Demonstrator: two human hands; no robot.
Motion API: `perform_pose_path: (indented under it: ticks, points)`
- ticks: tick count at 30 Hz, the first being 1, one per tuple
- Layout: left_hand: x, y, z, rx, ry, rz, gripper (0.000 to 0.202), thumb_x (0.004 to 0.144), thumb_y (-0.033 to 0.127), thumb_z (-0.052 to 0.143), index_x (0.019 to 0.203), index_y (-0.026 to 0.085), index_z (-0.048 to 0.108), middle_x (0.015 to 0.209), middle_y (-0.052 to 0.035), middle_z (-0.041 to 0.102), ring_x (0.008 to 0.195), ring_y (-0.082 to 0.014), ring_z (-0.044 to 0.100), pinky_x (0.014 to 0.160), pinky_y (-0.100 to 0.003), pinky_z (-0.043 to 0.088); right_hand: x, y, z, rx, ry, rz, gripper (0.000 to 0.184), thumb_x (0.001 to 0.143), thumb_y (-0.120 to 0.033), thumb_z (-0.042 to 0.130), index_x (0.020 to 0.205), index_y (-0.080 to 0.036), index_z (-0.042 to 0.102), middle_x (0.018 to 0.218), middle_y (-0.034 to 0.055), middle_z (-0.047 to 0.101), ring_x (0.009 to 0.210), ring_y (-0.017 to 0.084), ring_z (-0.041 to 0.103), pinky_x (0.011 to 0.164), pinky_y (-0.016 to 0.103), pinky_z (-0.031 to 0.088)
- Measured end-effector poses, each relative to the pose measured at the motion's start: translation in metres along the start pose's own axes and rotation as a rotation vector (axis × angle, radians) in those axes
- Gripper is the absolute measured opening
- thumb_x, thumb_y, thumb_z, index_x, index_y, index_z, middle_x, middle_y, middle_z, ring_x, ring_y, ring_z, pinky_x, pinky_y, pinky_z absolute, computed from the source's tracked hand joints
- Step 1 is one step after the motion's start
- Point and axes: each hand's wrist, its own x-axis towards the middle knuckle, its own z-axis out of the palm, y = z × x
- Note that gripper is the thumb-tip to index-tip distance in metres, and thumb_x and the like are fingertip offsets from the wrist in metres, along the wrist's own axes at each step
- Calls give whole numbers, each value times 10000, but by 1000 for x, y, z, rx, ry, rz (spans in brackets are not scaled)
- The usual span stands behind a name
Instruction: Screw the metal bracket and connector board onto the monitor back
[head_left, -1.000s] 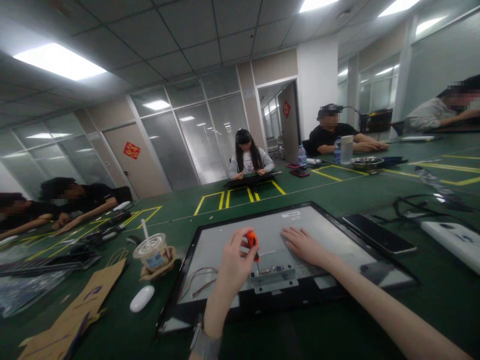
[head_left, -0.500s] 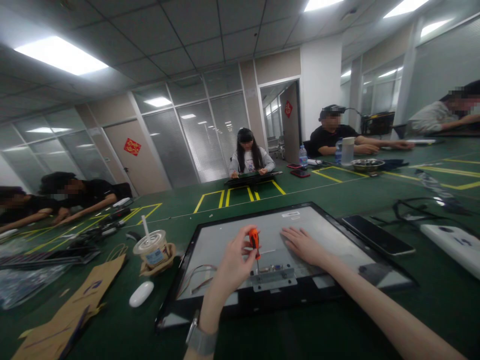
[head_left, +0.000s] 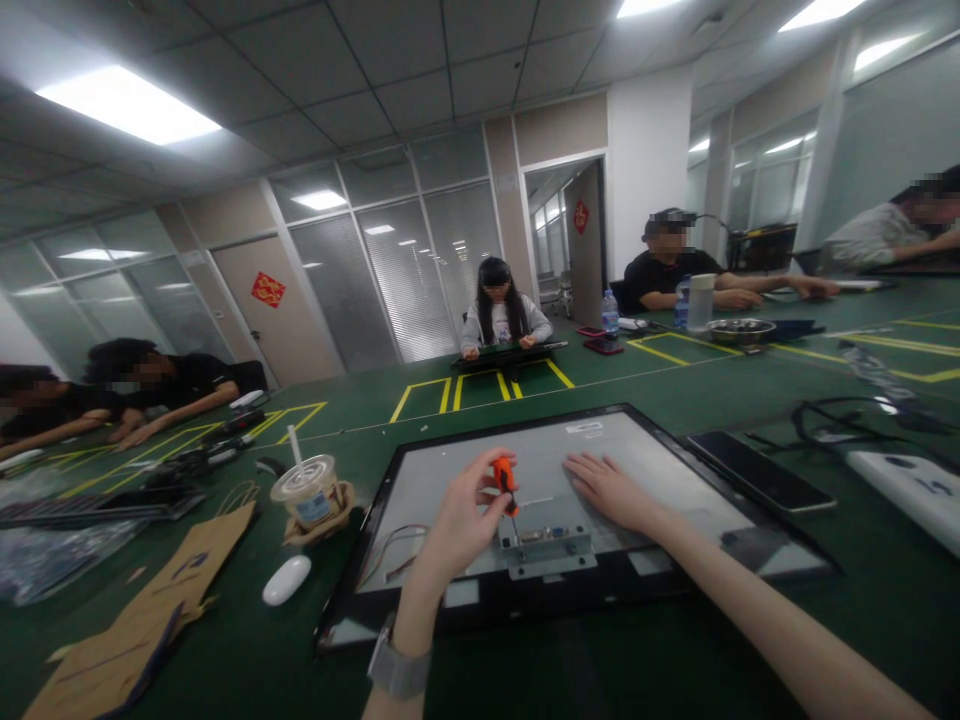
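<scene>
My left hand (head_left: 466,510) grips an orange and black screwdriver (head_left: 505,482) from above. Its shaft points down at the left end of a metal bracket (head_left: 551,562) with a small board and ports on it. Whether the tip sits in a screw is too small to tell. My right hand (head_left: 609,488) lies flat, fingers stretched out, on the grey back of a black-framed display panel (head_left: 442,465). The bracket is on the near edge of this panel. Thin wires (head_left: 390,550) lie on the panel left of my left hand.
A drink cup (head_left: 309,492), a white mouse (head_left: 286,581) and brown paper bags (head_left: 150,625) are on the left of the green table (head_left: 352,420). A black phone (head_left: 757,470) and a white device (head_left: 911,500) lie to the right. Several people sit around the table.
The screwdriver's handle has tilted slightly to the left within my left hand. My right hand stays flat on the panel. The whole view has shifted a little.
</scene>
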Motion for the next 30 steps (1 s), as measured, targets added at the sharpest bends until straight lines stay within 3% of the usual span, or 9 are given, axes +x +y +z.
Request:
perform_pose_path:
  ticks: [4, 7, 10, 15, 22, 26, 28, 30]
  points:
    - [2, 2, 1, 94, 113, 6, 405, 771, 116, 657, 1159, 228, 633, 994, -29, 658, 774, -143, 664, 635, -252, 605, 0, -1, -2, -4, -18, 5, 537, 1004, -336, 310, 1480, -201, 519, 1574, 125, 468, 1474, 333, 391, 1183, 592, 284]
    - [3, -1, 4, 161, 129, 50, 368, 756, 140, 708, 1106, 234, 645, 995, -10, 641, 729, -123, 648, 605, -233, 590, 0, -2, -2, -6, -23, 8, 536, 1002, -326, 308, 1481, -203, 516, 1575, 129, 465, 1475, 333, 390, 1180, 597, 286]
    - [3, -6, 5, 196, 129, 71, 417, 772, 123, 689, 1165, 252, 633, 1047, -8, 639, 719, -110, 646, 595, -222, 585, 0, -2, -2, -4, -21, 6, 533, 1000, -313, 310, 1479, -209, 519, 1573, 128, 467, 1475, 326, 391, 1181, 595, 285]
    - [3, -12, 5, 234, 115, 63, 549, 794, 73, 629, 1297, 288, 583, 1114, -12, 672, 726, -108, 654, 641, -239, 598, -1, -1, -2, 0, -6, 8, 531, 1000, -326, 320, 1475, -206, 525, 1571, 131, 469, 1473, 331, 392, 1180, 597, 285]
    - [1, -3, 4, 176, 86, 138, 412, 877, 126, 557, 1276, 221, 593, 1189, -74, 667, 970, -173, 673, 865, -335, 602, -1, -6, -2, 5, 35, 14, 508, 980, -314, 369, 1432, -211, 577, 1542, 101, 515, 1444, 313, 447, 1175, 555, 323]
    - [2, -7, 5, 121, 96, 103, 393, 890, 143, 553, 1272, 223, 598, 1178, -75, 660, 924, -165, 677, 805, -313, 615, -2, 7, -28, 0, 113, 99, 454, 945, -306, 467, 1361, -240, 637, 1453, 76, 620, 1335, 252, 578, 1136, 393, 406]
    - [2, -10, 6, 122, 101, 92, 403, 885, 144, 563, 1277, 229, 596, 1141, -63, 663, 887, -155, 675, 799, -309, 615, -10, 27, -49, -29, 198, 239, 480, 966, -288, 427, 1406, -179, 585, 1443, 140, 616, 1309, 281, 593, 1107, 408, 424]
    - [3, -12, 6, 128, 103, 87, 412, 886, 147, 564, 1288, 231, 591, 1126, -56, 661, 853, -144, 673, 799, -308, 614, -26, 52, -69, -70, 267, 430, 504, 970, -255, 399, 1412, -59, 541, 1372, 258, 632, 1233, 360, 630, 1029, 473, 463]
